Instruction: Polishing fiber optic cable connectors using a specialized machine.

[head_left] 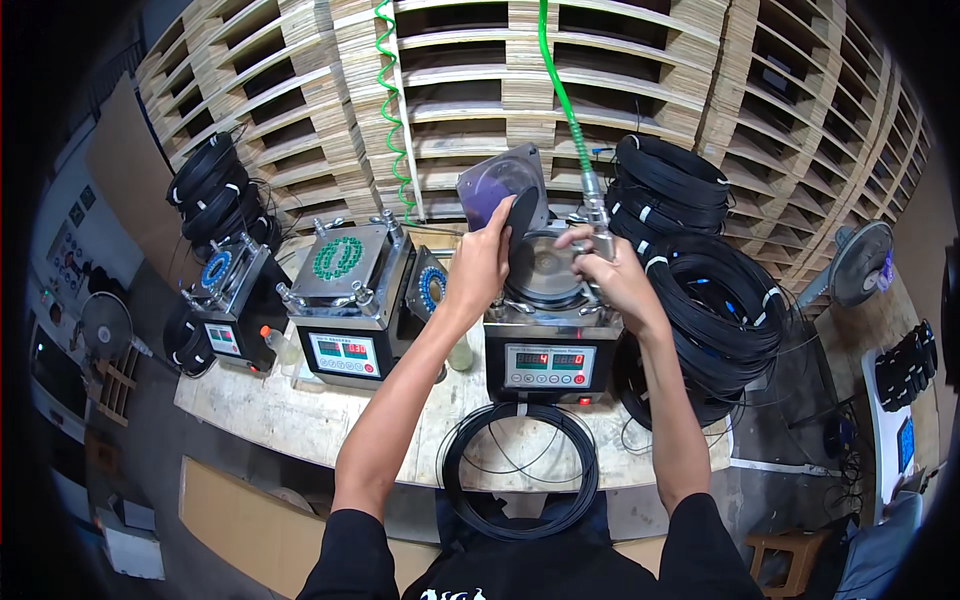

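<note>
My left hand is closed on the edge of a dark round pad, held tilted above the right-hand polishing machine. Behind the pad stands a square plate with a purplish face; whether they touch I cannot tell. My right hand grips a metal air blow gun, fed from above by a green hose. The gun is over the machine's round turntable. A coil of black cable hangs over the table's front edge, in front of the machine.
Two more polishing machines with ringed fixtures stand to the left. A bottle with an orange cap is between them. Stacked black cable coils crowd the right side. Wooden pallets rise behind the table. A fan stands far right.
</note>
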The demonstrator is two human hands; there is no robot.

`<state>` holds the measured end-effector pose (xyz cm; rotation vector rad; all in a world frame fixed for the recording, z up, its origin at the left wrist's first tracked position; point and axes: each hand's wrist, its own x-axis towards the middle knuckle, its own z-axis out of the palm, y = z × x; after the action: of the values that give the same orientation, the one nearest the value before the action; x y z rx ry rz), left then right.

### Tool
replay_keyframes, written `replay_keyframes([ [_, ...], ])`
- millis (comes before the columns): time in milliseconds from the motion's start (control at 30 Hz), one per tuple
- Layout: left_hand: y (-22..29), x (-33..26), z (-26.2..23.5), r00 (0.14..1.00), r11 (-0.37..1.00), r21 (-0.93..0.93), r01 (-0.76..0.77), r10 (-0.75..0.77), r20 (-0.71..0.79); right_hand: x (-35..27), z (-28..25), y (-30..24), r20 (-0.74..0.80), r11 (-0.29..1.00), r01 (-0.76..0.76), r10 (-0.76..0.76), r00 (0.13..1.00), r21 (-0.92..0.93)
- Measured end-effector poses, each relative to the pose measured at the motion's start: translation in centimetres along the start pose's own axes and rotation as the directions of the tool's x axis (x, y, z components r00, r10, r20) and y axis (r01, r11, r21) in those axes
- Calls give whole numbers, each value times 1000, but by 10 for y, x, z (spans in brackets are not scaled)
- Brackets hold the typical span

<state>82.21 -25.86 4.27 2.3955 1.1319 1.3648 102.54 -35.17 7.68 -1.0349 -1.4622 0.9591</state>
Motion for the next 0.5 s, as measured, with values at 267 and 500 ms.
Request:
replay_keyframes([
  [267,-6,25,-16,993,990,-141,-24,40,112,3,-12,-27,-82,954,131,-112,990,268],
  [500,-5,28,-10,990,983,-180,-39,62,124,11,-8,-42,-172,965,243,-257,951,-96],
])
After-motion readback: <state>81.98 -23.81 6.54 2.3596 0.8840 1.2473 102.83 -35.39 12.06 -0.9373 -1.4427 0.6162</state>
